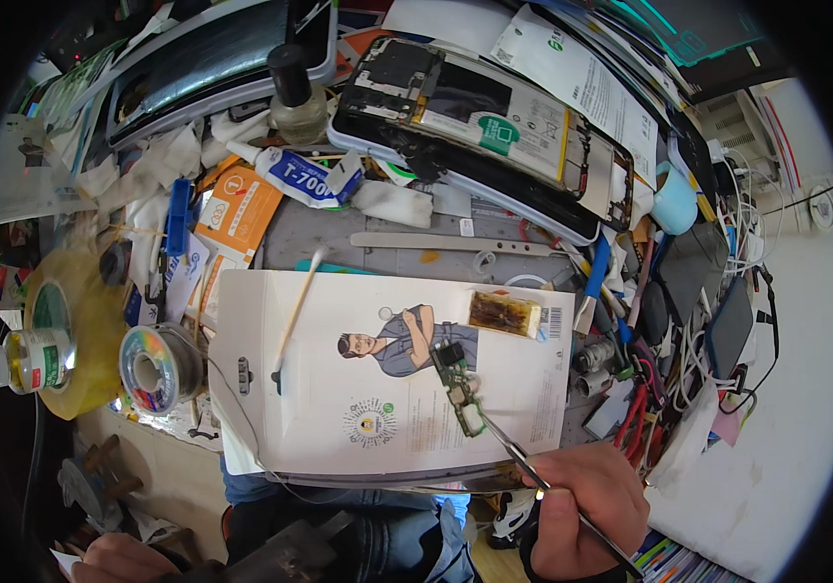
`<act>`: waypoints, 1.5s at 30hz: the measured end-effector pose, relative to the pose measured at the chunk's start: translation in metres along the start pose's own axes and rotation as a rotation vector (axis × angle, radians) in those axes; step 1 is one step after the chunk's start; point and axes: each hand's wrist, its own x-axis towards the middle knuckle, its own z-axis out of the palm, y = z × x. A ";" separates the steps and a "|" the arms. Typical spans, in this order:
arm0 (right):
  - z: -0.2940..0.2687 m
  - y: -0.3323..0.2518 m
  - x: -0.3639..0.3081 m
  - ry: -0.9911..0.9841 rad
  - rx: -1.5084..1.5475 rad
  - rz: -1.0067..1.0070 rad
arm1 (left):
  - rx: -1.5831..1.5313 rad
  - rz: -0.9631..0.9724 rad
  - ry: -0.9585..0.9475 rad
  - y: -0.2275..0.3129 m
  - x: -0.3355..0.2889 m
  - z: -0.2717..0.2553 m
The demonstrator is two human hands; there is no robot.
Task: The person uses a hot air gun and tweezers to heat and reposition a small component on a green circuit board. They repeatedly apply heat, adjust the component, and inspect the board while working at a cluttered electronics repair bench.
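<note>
My right hand (pixel 596 500) is closed around a pair of metal tweezers (pixel 506 442), its thumb and fingers pressed on the shaft. Their tips meet the lower end of a small green circuit board (pixel 457 384), which is tilted over a white printed card box (pixel 329 413). Low at the left edge, my left hand (pixel 123 559) has its fingers curled, and a small white piece (pixel 66 561), perhaps paper, sticks out beside them. Also on the box are a cotton swab (pixel 297 311) with a dark end and a small block of amber flux (pixel 504 314).
An opened phone (pixel 494 112) with its battery showing lies at the back, near a glue tube (pixel 305 180) and a black-capped bottle (pixel 297 107). To the left stand a solder spool (pixel 157 369) and a tape roll (pixel 86 321). Cables and tools crowd the right side.
</note>
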 end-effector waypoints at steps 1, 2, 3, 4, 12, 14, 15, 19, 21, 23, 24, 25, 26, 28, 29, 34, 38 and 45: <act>-0.003 0.002 -0.002 0.001 -0.001 0.001 | -0.020 -0.006 -0.028 -0.001 0.002 0.003; -0.005 0.003 -0.005 0.002 -0.002 0.004 | -0.021 -0.010 -0.034 -0.003 0.004 0.006; -0.008 0.005 -0.006 -0.034 -0.002 -0.008 | -0.025 -0.014 -0.040 -0.005 0.006 0.011; -0.012 0.007 -0.008 -0.070 -0.003 -0.020 | -0.031 -0.019 -0.047 -0.007 0.008 0.016; -0.012 0.015 -0.017 0.172 0.274 0.084 | 0.010 -0.024 -0.195 -0.020 0.028 0.032; -0.006 0.018 -0.017 0.230 0.386 0.120 | 0.071 -0.049 -0.168 -0.022 0.028 0.031; -0.003 0.019 -0.016 0.181 0.395 0.142 | 0.123 -0.050 -0.114 -0.024 0.028 0.031; 0.009 0.024 -0.021 0.167 0.330 0.123 | 0.269 -0.036 0.027 -0.036 0.034 0.029; 0.015 0.032 -0.026 0.092 0.287 -0.011 | 0.216 -0.019 -0.074 -0.042 0.044 0.027; 0.023 0.038 -0.033 0.137 0.260 -0.102 | 0.091 -0.015 -0.266 -0.048 0.058 0.022; 0.027 0.040 -0.037 0.160 0.246 -0.147 | 0.031 -0.013 -0.350 -0.050 0.064 0.021; 0.031 0.041 -0.040 0.212 0.242 -0.131 | 0.011 -0.024 -0.392 -0.051 0.069 0.020; 0.033 0.041 -0.043 0.236 0.243 -0.116 | 0.004 -0.029 -0.426 -0.049 0.072 0.021; 0.036 0.039 -0.047 0.255 0.251 -0.087 | -0.007 -0.060 -0.443 -0.048 0.076 0.025; 0.037 0.037 -0.048 0.247 0.257 -0.073 | -0.010 -0.067 -0.452 -0.047 0.077 0.027; 0.041 0.034 -0.050 0.170 0.236 -0.101 | -0.019 -0.115 -0.483 -0.048 0.082 0.043; 0.045 0.033 -0.053 0.215 0.182 -0.101 | -0.017 -0.139 -0.495 -0.050 0.084 0.049; 0.040 0.034 -0.055 0.105 0.163 -0.091 | -0.003 -0.179 -0.513 -0.050 0.084 0.051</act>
